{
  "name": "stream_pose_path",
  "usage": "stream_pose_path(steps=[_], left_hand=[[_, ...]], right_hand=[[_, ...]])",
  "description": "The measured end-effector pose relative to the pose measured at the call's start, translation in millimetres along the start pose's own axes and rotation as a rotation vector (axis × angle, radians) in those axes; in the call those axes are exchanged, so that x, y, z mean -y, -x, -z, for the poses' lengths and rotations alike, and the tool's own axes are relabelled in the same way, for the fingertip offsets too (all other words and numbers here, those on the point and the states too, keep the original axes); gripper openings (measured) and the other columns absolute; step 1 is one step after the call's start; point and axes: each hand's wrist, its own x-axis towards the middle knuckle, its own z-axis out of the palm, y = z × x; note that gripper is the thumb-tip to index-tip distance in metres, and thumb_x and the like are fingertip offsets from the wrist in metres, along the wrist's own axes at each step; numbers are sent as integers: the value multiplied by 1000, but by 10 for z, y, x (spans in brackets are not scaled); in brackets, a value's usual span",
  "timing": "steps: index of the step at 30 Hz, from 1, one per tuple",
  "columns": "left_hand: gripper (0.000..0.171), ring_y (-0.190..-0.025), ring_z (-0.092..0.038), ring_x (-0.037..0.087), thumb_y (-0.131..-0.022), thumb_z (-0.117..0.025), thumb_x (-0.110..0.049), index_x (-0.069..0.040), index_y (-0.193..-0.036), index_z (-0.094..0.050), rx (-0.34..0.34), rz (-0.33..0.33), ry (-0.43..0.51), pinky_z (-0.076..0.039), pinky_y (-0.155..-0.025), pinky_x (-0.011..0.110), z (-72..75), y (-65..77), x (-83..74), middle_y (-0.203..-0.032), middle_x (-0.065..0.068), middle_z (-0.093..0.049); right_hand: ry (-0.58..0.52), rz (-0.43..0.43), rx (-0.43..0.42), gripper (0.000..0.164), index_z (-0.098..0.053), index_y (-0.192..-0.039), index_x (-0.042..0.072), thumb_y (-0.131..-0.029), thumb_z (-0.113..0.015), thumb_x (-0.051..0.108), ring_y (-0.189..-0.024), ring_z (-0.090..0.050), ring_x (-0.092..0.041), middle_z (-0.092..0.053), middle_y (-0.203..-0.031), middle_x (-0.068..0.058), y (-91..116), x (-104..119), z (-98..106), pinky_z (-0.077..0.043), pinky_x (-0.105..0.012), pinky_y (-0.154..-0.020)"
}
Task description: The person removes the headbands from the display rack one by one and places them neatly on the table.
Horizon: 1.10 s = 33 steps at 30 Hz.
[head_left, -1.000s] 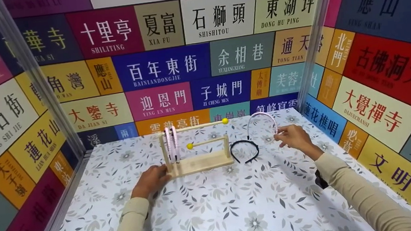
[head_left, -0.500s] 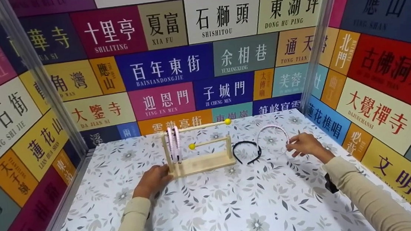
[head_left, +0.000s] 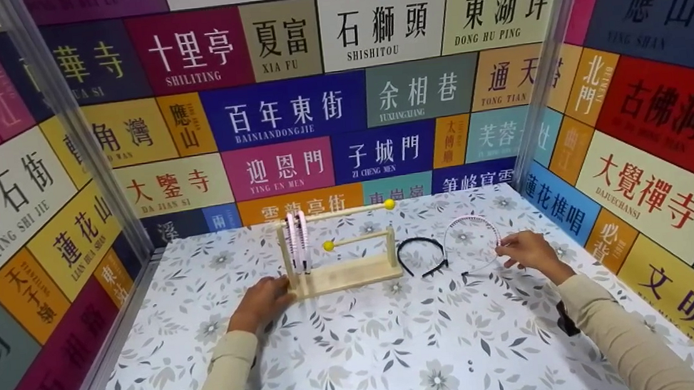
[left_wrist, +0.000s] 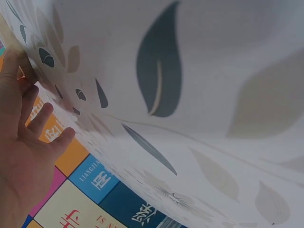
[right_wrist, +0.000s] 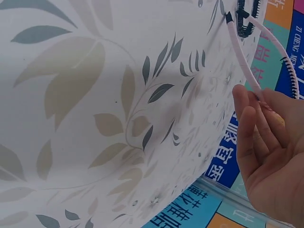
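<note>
While the right hand (head_left: 526, 251) pinched a slim pale-pink headband (right_wrist: 243, 59) by its side, presumably to leave both ends free, I noted it toward the surface's far right corner, beside a black curved headband (head_left: 421, 239). The left hand (head_left: 262, 302) touched the left end of a pale wooden two-armed rack (head_left: 344, 275), apparently steadying it; whether it clamped, I could not tell. Multicoloured lettered walls (head_left: 283, 112) bounded the white leaf-patterned surface (head_left: 361, 357).

The right grip (head_left: 531, 252) brought the pink headband (right_wrist: 244, 59) lower and farther right. In the head view, it had stood above the black headband (head_left: 422, 238); now its dark tips reached down just beside that band's right side.
</note>
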Motion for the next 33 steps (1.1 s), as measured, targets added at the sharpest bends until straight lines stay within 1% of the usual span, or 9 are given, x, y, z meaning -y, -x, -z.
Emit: stream_pose_path(steps=[5,8,13,17,20,24,28,31,33], left_hand=[[49,-131,-57,31,-100,-70,-34,-21,-146,-61,-30,-51,-10,-43,-114,54,14,16,2,-139,10,-64],[46,-130,-58,31,-101,-70,-33,-19,-144,-63,-44,-76,-17,-43,-114,52,26,33,-1,-138,11,-64],[47,-130,-58,32,-101,-70,-32,-19,-145,-62,-48,-63,-12,-43,-114,52,26,51,-23,-138,11,-64],[49,-131,-58,31,-100,-71,-31,-19,-146,-61,-34,-44,-10,-43,-114,52,24,56,-41,-140,10,-63],[50,-133,-57,31,-100,-71,-31,-20,-148,-59,-22,-33,-7,-43,-115,52,16,44,-39,-141,9,-62],[53,-134,-56,31,-101,-70,-34,-21,-150,-57,-10,-17,3,-42,-116,53,-1,17,-19,-144,9,-61],[54,-135,-55,31,-101,-70,-37,-23,-151,-56,-2,-3,10,-41,-116,53,-3,6,-7,-145,10,-60],[52,-134,-56,31,-101,-69,-37,-23,-149,-58,-12,-19,-4,-42,-116,53,5,19,-2,-144,9,-61],[48,-131,-58,31,-101,-70,-35,-21,-146,-61,-32,-62,-22,-44,-114,52,8,29,6,-140,10,-63]], right_hand=[[-27,-9,-20,42,-63,-129,-14,-103,-64,19,-83,-78,-34,-74,-113,-26,-9,-39,-24,-64,-43,-65],[-28,-20,-48,45,-62,-132,-14,-103,-63,20,-83,-77,-34,-73,-115,-26,-29,-62,-57,-63,-42,-64],[-10,-44,-128,45,-64,-132,-10,-102,-65,23,-81,-77,-34,-73,-116,-26,-68,-151,-144,-60,-38,-58],[-9,-33,-193,42,-66,-131,-8,-101,-66,21,-80,-77,-33,-73,-115,-27,-93,-246,-217,-50,-30,-47],[-11,-17,-217,41,-67,-131,-7,-101,-66,21,-79,-77,-33,-73,-113,-27,-102,-289,-257,-44,-28,-43],[-9,-17,-223,41,-67,-131,-5,-102,-65,24,-79,-77,-32,-75,-109,-24,-97,-311,-294,-46,-28,-45],[-5,-36,-231,41,-68,-130,-5,-102,-65,24,-77,-77,-31,-77,-100,-20,-89,-318,-331,-50,-29,-47],[-13,-67,-231,41,-68,-130,-4,-101,-66,25,-76,-77,-29,-78,-95,-18,-95,-325,-354,-51,-30,-49],[-16,-87,-230,41,-68,-130,-4,-101,-66,25,-75,-77,-28,-78,-94,-17,-98,-322,-364,-52,-30,-51]])
